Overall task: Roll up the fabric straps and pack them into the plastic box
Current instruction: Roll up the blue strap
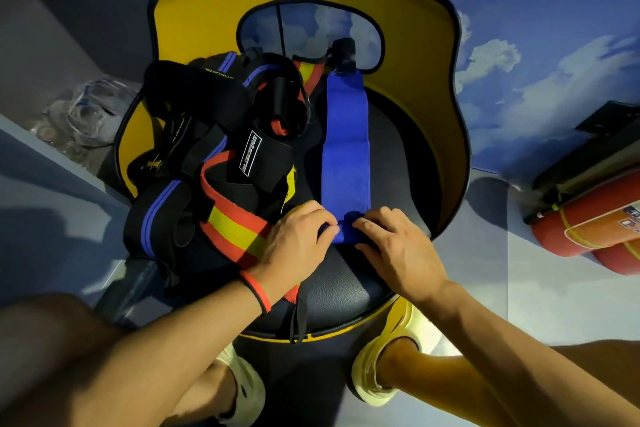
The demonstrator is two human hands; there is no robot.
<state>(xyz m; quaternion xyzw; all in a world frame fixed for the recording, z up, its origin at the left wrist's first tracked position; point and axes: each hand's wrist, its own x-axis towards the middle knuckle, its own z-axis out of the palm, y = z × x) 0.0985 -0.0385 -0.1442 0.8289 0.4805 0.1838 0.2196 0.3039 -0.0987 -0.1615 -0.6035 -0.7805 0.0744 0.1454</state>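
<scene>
A long blue fabric strap (344, 135) lies stretched out on the black seat of a yellow-backed chair (349, 284), running away from me. Its near end is rolled into a small tight coil. My left hand (298, 236) pinches the left side of that coil, and my right hand (394, 243) grips its right side with curled fingers. A heap of other straps (221, 163), black with blue edging and red with yellow stripes, is piled on the left half of the seat. A clear plastic box (83, 114) sits on the floor left of the chair.
Two red fire extinguishers (595, 232) lie on the floor at the right. The chair's yellow backrest (408, 10) curves round the far side of the seat. My feet in pale shoes stand below the seat's front edge.
</scene>
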